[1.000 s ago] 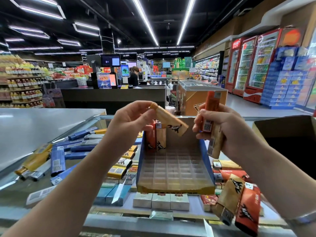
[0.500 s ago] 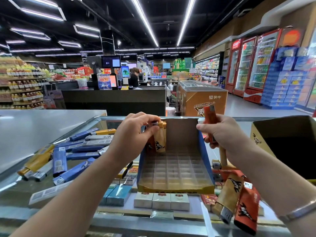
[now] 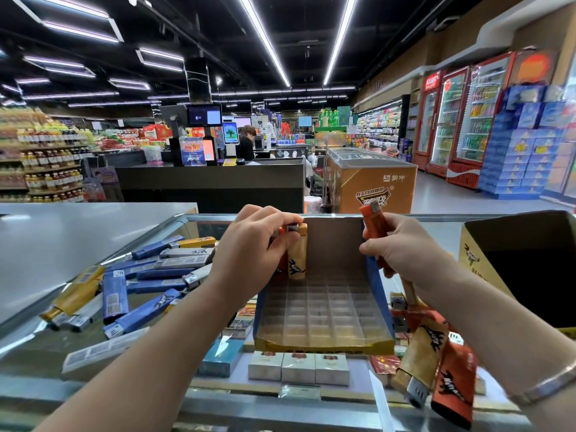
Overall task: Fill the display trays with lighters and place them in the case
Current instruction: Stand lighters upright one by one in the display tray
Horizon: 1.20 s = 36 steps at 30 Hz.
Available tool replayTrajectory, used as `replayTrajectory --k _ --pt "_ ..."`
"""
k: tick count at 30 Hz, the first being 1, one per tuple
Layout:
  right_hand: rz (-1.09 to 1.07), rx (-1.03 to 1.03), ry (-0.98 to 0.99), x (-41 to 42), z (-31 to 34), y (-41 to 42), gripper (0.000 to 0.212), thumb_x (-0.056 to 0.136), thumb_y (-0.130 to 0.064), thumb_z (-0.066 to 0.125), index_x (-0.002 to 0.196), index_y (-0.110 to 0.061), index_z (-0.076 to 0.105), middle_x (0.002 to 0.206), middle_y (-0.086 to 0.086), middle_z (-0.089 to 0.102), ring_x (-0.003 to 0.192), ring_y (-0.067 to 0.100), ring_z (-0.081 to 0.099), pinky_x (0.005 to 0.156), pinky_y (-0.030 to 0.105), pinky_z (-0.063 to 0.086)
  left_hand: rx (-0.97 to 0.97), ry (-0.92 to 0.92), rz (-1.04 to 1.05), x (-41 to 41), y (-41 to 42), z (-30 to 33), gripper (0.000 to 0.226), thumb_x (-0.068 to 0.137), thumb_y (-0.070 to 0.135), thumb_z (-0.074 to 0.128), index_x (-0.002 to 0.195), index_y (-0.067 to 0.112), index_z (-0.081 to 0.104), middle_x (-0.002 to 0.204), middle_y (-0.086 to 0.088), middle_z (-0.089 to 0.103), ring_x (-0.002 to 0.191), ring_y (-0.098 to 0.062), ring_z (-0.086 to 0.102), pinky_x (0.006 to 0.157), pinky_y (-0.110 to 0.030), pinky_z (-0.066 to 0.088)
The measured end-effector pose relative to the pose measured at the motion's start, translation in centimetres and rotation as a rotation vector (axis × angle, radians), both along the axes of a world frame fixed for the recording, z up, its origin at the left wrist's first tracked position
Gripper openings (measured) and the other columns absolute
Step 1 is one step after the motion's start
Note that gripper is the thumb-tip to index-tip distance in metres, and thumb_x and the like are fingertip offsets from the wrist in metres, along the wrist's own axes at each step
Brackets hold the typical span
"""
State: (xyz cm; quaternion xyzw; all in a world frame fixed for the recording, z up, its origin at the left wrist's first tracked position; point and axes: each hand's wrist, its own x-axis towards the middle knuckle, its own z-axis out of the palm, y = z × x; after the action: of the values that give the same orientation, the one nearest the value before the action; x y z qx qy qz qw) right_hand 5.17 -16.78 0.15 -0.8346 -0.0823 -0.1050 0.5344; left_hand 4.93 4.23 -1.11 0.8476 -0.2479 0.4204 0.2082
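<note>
Both hands at the display tray on the glass case.

The left hand [image 3: 255, 254] curls over the tops of the tan lighter [image 3: 297, 257] and a red one beside it, both upright in the back left corner of the tray [image 3: 321, 307]. The right hand [image 3: 396, 247] grips an orange lighter [image 3: 374, 226] upright at the tray's back right corner. Blue and yellow loose lighters [image 3: 143, 275] lie on the glass case [image 3: 37, 353] left of the tray; more lie right of it.

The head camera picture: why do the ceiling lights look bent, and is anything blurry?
Head view: a wide-angle lens bows the ceiling light strips outward; the far shelves look soft, the display tray fairly sharp; the glass counter shows pale glare.
</note>
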Motion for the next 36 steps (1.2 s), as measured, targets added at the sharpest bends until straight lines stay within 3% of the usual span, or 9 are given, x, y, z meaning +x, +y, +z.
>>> replayTrajectory --k 12,17,24,27,32,36 --pt "-0.006 0.0 -0.021 0.0 -0.2 0.1 0.017 0.082 -0.005 0.064 0.084 -0.018 0.053 0.078 0.007 0.053 0.068 0.017 0.053 0.048 0.021 0.04 0.11 -0.079 0.081 0.0 0.2 0.9 0.023 0.081 0.016 0.068 0.104 0.012 0.07 0.09 0.0 0.062 0.094 -0.022 0.05 0.075 -0.035 0.044" --pt "-0.007 -0.006 -0.024 0.0 -0.2 0.1 0.018 0.081 -0.005 0.065 0.084 -0.018 0.054 0.078 0.007 0.054 0.067 0.017 0.053 0.047 0.019 0.04 0.21 -0.15 0.132 -0.4 -0.1 1.0 0.026 0.078 0.021 0.059 0.096 0.007 0.072 0.086 -0.004 0.066 0.087 -0.027 0.057 0.069 -0.036 0.048" --pt "-0.012 -0.003 -0.021 0.1 -0.2 0.1 0.017 0.081 -0.005 0.064 0.084 -0.018 0.054 0.078 0.007 0.054 0.067 0.017 0.053 0.046 0.018 0.04 0.192 -0.132 0.104 -0.2 0.0 0.9 0.022 0.08 0.019 0.063 0.098 0.009 0.072 0.088 -0.004 0.068 0.086 -0.026 0.058 0.068 -0.037 0.049" --pt "-0.007 -0.003 -0.028 0.0 -0.2 0.2 0.017 0.082 -0.005 0.064 0.084 -0.018 0.054 0.079 0.008 0.054 0.068 0.017 0.054 0.047 0.019 0.04 0.095 -0.075 0.096 -0.2 0.1 0.7 0.021 0.08 0.015 0.069 0.101 0.011 0.071 0.09 -0.002 0.068 0.09 -0.023 0.056 0.069 -0.034 0.048" --pt "0.001 -0.002 -0.026 -0.1 -0.2 0.3 0.017 0.083 -0.006 0.064 0.084 -0.019 0.053 0.08 0.008 0.054 0.07 0.018 0.054 0.05 0.021 0.04 0.032 -0.044 0.122 0.1 0.5 0.5 0.021 0.081 0.016 0.068 0.102 0.013 0.07 0.091 0.0 0.067 0.091 -0.019 0.052 0.069 -0.027 0.037" --pt "0.007 -0.009 -0.025 -0.1 -0.2 0.3 0.018 0.082 -0.005 0.064 0.083 -0.019 0.053 0.079 0.008 0.053 0.07 0.018 0.053 0.05 0.021 0.04 0.062 -0.078 0.055 -0.1 0.0 0.6 0.021 0.08 0.017 0.067 0.1 0.01 0.071 0.089 -0.001 0.068 0.089 -0.021 0.054 0.067 -0.032 0.045"
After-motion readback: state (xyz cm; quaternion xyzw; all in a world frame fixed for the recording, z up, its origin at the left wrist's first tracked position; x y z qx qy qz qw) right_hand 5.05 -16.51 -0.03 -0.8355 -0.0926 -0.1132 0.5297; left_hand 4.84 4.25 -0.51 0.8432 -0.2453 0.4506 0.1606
